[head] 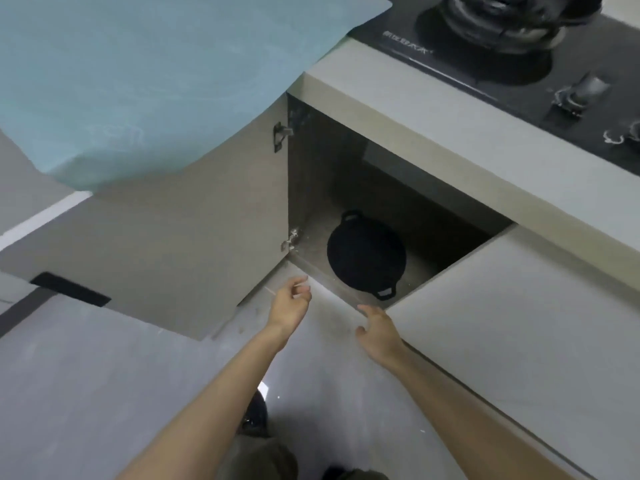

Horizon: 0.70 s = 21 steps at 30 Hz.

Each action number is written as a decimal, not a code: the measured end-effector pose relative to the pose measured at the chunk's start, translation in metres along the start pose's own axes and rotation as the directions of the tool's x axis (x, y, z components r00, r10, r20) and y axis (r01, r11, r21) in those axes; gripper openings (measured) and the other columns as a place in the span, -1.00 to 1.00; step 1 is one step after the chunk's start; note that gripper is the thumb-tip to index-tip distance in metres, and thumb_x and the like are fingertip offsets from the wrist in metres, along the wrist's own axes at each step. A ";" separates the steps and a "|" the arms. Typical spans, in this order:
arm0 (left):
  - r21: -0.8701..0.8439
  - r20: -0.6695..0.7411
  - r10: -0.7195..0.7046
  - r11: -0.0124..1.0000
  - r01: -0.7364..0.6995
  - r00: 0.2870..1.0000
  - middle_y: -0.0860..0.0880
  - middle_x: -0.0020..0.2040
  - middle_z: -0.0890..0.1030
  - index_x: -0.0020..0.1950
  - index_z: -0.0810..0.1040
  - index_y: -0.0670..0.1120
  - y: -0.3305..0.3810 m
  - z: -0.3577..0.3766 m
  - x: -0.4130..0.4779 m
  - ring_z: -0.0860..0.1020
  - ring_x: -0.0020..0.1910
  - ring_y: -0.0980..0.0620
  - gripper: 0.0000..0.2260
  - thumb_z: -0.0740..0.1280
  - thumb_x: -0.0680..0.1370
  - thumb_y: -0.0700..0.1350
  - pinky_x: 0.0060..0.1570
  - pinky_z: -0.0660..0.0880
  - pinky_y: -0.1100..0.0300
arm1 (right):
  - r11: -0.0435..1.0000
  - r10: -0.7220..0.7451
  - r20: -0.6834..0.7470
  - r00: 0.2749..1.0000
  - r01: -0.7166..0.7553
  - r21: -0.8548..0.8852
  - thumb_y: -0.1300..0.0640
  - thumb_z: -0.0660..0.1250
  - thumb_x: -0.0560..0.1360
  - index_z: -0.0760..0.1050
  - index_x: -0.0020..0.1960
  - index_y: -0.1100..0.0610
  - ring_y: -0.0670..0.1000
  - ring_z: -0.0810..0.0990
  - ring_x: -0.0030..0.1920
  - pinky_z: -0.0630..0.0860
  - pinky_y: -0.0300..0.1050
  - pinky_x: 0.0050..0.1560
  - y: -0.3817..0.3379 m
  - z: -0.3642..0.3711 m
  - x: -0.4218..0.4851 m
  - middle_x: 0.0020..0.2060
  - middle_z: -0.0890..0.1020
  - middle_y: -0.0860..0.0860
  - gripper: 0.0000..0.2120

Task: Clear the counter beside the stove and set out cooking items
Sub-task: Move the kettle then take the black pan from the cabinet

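A: We're looking straight down into the open cabinet (346, 181) under the counter (433, 133), and there's the black pan (365, 258) — flat on the cabinet floor, close to the front edge, with one loop handle toward us and one toward the back.
B: The door (207, 244) is swung wide to the left, the stove (502, 46) sits up top right, and a pale blue sheet (138, 71) fills the upper left corner.
A: The right hand (379, 332) is out in front of the opening, fingers straight, thumb out, holding nothing. It's just short of the pan's near handle, not touching it.
B: And the left hand (292, 303)?
A: By the door's lower corner, fingers loosely curled — too blurred to tell whether they pinch anything. Both forearms stretch over the grey floor (104, 393).
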<state>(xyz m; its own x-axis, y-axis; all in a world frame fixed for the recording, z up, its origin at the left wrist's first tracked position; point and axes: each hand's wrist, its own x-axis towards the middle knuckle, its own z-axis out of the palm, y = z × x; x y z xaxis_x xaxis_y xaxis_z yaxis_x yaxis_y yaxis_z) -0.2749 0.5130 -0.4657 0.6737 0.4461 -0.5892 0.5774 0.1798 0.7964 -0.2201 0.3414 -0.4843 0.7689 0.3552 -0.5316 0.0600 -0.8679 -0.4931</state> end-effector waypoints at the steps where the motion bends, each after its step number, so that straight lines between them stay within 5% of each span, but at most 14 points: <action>1: 0.014 0.010 -0.002 1.000 0.002 1.000 -0.07 0.02 0.53 0.33 0.43 -0.11 -0.005 0.006 0.017 0.50 0.04 -0.04 -0.68 0.16 0.58 -0.26 0.05 0.41 0.15 | 1.000 0.015 -0.012 1.000 -0.015 0.005 0.25 0.20 0.56 0.23 0.48 0.16 0.07 0.36 0.39 0.29 -0.16 0.34 0.006 0.008 0.015 0.43 0.34 0.10 -0.51; 6: 0.025 0.087 0.020 0.999 -0.023 0.996 -0.07 -0.02 0.52 0.36 0.38 -0.14 -0.028 0.037 0.099 0.48 0.05 0.00 -0.67 0.18 0.59 -0.26 0.16 0.40 0.15 | 0.997 0.063 -0.065 0.996 -0.060 0.046 0.26 0.22 0.53 0.25 0.47 0.18 0.11 0.34 0.39 0.31 -0.09 0.35 0.044 0.051 0.098 0.41 0.35 0.12 -0.48; 9: 0.039 0.102 0.036 0.998 -0.040 0.994 -0.06 0.08 0.51 0.38 0.38 -0.13 -0.040 0.052 0.135 0.48 0.00 0.04 -0.66 0.18 0.60 -0.25 -0.04 0.48 0.21 | 0.994 0.097 -0.087 0.992 -0.092 0.050 0.26 0.23 0.51 0.25 0.46 0.22 0.15 0.37 0.36 0.39 -0.05 0.29 0.063 0.070 0.137 0.36 0.38 0.16 -0.47; 11: 0.037 0.107 0.049 0.998 -0.053 0.993 -0.08 0.15 0.49 0.38 0.38 -0.13 -0.051 0.061 0.157 0.50 0.01 0.03 -0.67 0.16 0.61 -0.25 -0.10 0.46 0.22 | 0.993 0.114 -0.094 0.989 -0.110 0.047 0.25 0.23 0.52 0.20 0.49 0.21 0.15 0.29 0.41 0.31 -0.06 0.36 0.077 0.082 0.162 0.41 0.32 0.15 -0.44; 15: 0.046 0.146 0.031 0.998 -0.038 0.989 -0.10 0.32 0.44 0.40 0.36 -0.11 -0.076 0.076 0.194 0.44 0.29 -0.10 -0.66 0.15 0.61 -0.25 0.12 0.44 0.09 | 0.986 0.161 -0.112 0.981 -0.156 0.053 0.24 0.24 0.51 0.14 0.51 0.21 0.15 0.18 0.48 0.18 -0.08 0.46 0.108 0.106 0.209 0.48 0.21 0.15 -0.40; 21: 0.040 0.197 -0.022 0.999 0.014 0.980 -0.07 0.25 0.48 0.35 0.41 -0.04 -0.120 0.092 0.246 0.49 0.17 -0.06 -0.68 0.17 0.60 -0.22 0.09 0.48 0.07 | 0.965 0.262 -0.122 0.957 -0.264 0.004 0.22 0.22 0.52 -0.03 0.53 0.23 0.23 0.02 0.51 0.07 -0.01 0.51 0.152 0.133 0.260 0.51 0.06 0.22 -0.33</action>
<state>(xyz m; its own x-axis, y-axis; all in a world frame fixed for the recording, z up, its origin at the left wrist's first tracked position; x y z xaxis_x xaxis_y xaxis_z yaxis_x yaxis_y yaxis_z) -0.1361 0.5205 -0.7185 0.7385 0.2605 -0.6219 0.6052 0.1508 0.7817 -0.0956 0.3485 -0.7894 0.8296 0.0702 -0.5539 -0.1470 -0.9296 -0.3380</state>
